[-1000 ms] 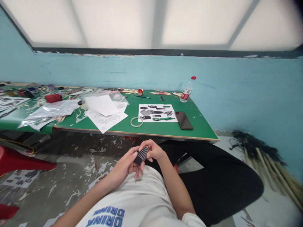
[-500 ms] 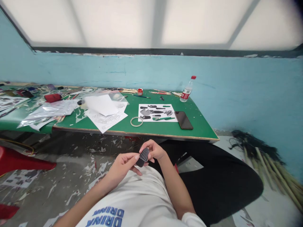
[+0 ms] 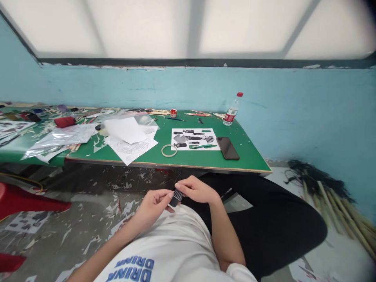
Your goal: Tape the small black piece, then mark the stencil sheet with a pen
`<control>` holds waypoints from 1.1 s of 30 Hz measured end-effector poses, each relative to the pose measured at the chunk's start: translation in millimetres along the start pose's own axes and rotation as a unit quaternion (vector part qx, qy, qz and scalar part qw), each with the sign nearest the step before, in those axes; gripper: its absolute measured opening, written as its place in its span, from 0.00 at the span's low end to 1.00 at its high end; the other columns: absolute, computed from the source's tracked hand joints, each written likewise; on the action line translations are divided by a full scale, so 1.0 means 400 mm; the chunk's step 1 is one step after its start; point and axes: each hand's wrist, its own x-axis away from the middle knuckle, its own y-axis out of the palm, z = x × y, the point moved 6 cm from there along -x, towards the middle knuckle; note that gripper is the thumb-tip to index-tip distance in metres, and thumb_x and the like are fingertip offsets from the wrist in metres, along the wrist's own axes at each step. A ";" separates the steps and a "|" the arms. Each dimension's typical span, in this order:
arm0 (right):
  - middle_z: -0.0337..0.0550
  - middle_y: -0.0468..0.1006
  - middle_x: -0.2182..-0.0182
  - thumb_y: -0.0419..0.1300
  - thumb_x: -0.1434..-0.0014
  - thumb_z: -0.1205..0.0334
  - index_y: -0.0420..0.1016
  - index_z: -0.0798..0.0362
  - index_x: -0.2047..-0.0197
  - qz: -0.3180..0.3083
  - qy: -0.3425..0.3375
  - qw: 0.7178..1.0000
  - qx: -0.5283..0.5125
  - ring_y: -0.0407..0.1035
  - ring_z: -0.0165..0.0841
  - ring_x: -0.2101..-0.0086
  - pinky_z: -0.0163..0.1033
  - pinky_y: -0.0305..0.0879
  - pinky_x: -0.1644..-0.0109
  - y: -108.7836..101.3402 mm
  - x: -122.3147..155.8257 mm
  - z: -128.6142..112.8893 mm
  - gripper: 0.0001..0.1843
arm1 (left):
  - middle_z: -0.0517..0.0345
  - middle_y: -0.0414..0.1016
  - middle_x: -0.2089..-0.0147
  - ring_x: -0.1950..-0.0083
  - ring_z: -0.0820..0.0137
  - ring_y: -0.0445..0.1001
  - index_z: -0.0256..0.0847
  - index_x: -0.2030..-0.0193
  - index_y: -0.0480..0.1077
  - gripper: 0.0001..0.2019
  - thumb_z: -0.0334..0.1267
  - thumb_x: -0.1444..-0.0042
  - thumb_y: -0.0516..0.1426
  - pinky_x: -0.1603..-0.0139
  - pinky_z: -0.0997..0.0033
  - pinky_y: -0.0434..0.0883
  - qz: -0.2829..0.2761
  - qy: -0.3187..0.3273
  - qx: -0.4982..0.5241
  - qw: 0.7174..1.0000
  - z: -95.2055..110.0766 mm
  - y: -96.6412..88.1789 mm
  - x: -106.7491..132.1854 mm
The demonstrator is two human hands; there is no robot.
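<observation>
Black with pale stripes, a small flat piece [image 3: 175,199] is held above the lap, near the table's close edge, pinched at its left end by the left hand's [image 3: 157,201] thumb and fingers and gripped at its right end by the right hand [image 3: 198,190]. It appears already shaped and loose, though whether it is finished cannot be told; farther out on the green table [image 3: 246,156], a printed sheet [image 3: 212,132] of dark shapes lies between a pale ring [image 3: 169,156] and a smartphone [image 3: 228,148].
</observation>
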 end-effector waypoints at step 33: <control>0.27 0.65 0.84 0.71 0.43 0.33 0.78 0.57 0.60 0.001 -0.050 0.971 -0.234 0.50 0.21 0.84 0.30 0.48 0.79 0.018 -0.053 0.080 0.31 | 0.39 0.87 0.58 0.58 0.55 0.86 0.33 0.52 0.85 0.26 0.55 0.46 0.72 0.60 0.62 0.84 -0.038 -0.010 0.115 0.993 0.000 0.016 0.002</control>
